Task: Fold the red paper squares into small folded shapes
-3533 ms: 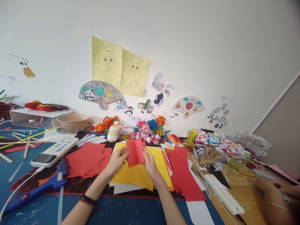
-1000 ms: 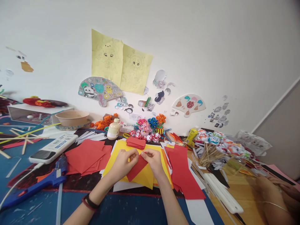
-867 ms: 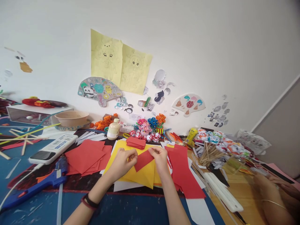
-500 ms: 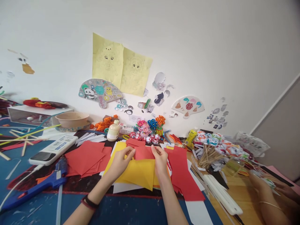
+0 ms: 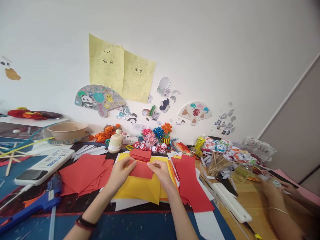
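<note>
A small red paper rectangle (image 5: 141, 170) is stretched between my two hands, just above a pile of yellow paper (image 5: 140, 190). My left hand (image 5: 123, 169) pinches its left end between thumb and fingers. At the right end, my right hand (image 5: 160, 170) does the same. Right behind the hands lies a small stack of red paper pieces (image 5: 140, 155). Larger red sheets (image 5: 83, 173) are spread to the left, and more red paper (image 5: 193, 186) lies on the right.
At left are a blue glue gun (image 5: 37, 206) and a white power bank (image 5: 45, 166). A glue bottle (image 5: 115, 141) and paper flowers (image 5: 150, 136) stand behind. To the right lies a white power strip (image 5: 231, 201); beyond it, another person's hands (image 5: 272, 193) work on something small.
Both hands have drawn slightly nearer, and the red rectangle now lies lower and flatter between them. The camera view has shifted a little to the right.
</note>
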